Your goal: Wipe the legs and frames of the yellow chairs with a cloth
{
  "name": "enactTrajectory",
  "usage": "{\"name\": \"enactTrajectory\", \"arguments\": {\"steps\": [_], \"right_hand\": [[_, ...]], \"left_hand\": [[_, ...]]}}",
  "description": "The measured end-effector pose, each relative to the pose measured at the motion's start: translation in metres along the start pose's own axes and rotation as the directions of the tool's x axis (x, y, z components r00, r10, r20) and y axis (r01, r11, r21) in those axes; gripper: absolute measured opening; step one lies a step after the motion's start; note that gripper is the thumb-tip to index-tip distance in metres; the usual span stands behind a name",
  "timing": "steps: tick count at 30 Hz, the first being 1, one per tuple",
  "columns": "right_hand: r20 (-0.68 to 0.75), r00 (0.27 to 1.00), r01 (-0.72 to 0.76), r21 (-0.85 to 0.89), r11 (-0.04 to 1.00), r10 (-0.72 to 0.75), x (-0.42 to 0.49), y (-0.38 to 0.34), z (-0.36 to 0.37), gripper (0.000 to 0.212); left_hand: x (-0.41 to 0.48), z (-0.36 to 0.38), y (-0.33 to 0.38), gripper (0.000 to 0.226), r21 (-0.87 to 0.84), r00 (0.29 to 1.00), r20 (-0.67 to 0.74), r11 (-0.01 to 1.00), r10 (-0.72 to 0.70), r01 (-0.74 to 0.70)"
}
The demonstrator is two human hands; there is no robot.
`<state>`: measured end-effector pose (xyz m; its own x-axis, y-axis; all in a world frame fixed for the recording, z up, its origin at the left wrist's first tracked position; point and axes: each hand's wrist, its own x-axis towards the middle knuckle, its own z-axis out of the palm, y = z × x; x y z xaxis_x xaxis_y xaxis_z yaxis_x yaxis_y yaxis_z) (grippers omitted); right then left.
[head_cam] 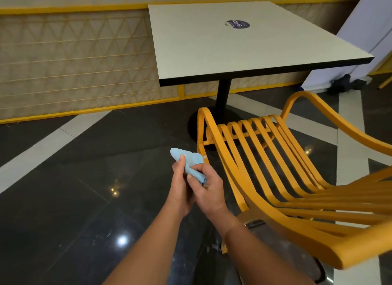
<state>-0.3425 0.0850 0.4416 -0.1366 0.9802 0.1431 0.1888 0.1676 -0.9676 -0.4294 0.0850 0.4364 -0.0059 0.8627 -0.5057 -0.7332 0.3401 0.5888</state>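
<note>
While you look down at the glossy dark tiled floor point(84, 178), your two hands meet on one small light-blue cloth point(180, 155), bunched between them. Your left hand point(180, 187) pinches it, thumb raised against the fabric. Your right hand point(210, 189) clasps the lower bunch with curled fingers. The cloth sits just beside the nearest curved front leg of the one yellow slatted metal chair point(360, 248). You cannot tell from here whether cloth and leg touch.

You have one chair in view, to your right, with two looped armrests. Its parallel seat slats blur toward the back, so you cannot count them surely. Beyond it stands one square white table point(212, 47) with a black edge, on a single black pedestal point(223, 95). One round dark-blue sticker point(237, 24) lies on the tabletop. Its white lettering is too blurred to read. Behind runs a beige wall panel point(74, 61) with yellow trim.
</note>
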Motion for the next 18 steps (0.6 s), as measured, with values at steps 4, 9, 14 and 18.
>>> {"name": "enactTrajectory", "arguments": {"steps": [4,9,14,18], "right_hand": [[0.037,0.999,0.027,-0.015,1.0,-0.026,-0.006,0.036,0.002,0.016],[0.04,0.996,0.076,-0.034,0.997,-0.075,-0.013,0.076,0.003,0.016],[0.059,0.996,0.06,-0.01,0.998,-0.059,-0.017,0.098,-0.001,0.014],[0.084,0.996,0.017,-0.028,0.999,-0.015,-0.018,0.113,-0.007,0.009]], "left_hand": [[0.027,-0.022,-0.028,0.081,0.005,0.999,-0.006,0.999,0.048,-0.048],[0.055,-0.045,-0.059,0.081,-0.002,0.997,-0.017,0.997,0.073,-0.073],[0.068,-0.057,-0.079,0.069,0.054,0.99,-0.036,0.989,0.14,-0.138],[0.069,-0.056,-0.088,0.039,0.115,0.983,-0.032,0.977,0.183,-0.178]]}}
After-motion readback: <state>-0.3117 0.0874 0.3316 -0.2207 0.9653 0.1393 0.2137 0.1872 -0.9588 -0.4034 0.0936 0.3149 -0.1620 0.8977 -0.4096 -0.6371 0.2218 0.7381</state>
